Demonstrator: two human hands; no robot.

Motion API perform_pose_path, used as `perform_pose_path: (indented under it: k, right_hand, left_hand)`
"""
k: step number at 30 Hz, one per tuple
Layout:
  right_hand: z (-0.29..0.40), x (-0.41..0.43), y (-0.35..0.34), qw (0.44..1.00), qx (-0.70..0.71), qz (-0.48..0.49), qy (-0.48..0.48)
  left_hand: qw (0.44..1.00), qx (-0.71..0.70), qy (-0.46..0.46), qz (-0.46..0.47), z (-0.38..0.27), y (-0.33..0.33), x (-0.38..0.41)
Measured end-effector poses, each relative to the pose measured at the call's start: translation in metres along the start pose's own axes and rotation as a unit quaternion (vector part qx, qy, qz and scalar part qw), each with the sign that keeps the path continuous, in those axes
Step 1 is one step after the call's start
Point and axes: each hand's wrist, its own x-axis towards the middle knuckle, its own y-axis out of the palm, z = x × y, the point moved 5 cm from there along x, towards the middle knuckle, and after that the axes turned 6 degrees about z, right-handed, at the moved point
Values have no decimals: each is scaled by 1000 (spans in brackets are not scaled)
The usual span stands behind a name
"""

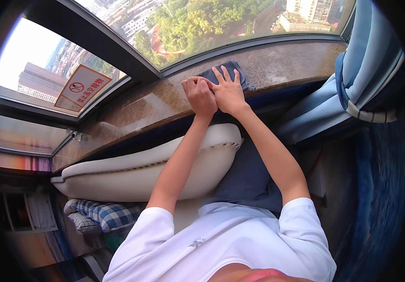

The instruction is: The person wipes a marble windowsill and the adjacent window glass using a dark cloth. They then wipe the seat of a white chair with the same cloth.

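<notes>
A folded dark blue cloth lies on the brown stone window sill below the window. My right hand rests over the cloth with its fingers spread and grips nothing. Right beside it, my left hand has curled fingers and touches the right hand near its thumb. Whether the left fingers pinch anything is hidden. Part of the cloth is covered by both hands, and one frayed-looking end shows to the right.
A cream padded sofa back stands below the sill. Tied blue curtains hang at the right. Checked cushions lie at lower left. A warning sticker with writing is on the left pane. A metal window fitting sits near the left corner.
</notes>
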Motion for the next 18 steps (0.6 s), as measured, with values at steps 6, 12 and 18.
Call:
perform_pose_path:
  k: [6, 12, 18]
  right_hand:
    - [-165, 9, -23, 985, 31, 55, 160]
    - [-235, 5, -15, 933, 70, 21, 352]
    - [-22, 48, 3, 968, 248, 38, 25]
  left_hand:
    - [1000, -8, -28, -7, -1, -1, 0]
    - [1000, 4, -23, -17, -1, 4, -1]
    - [999, 24, 14, -28, -4, 1, 1]
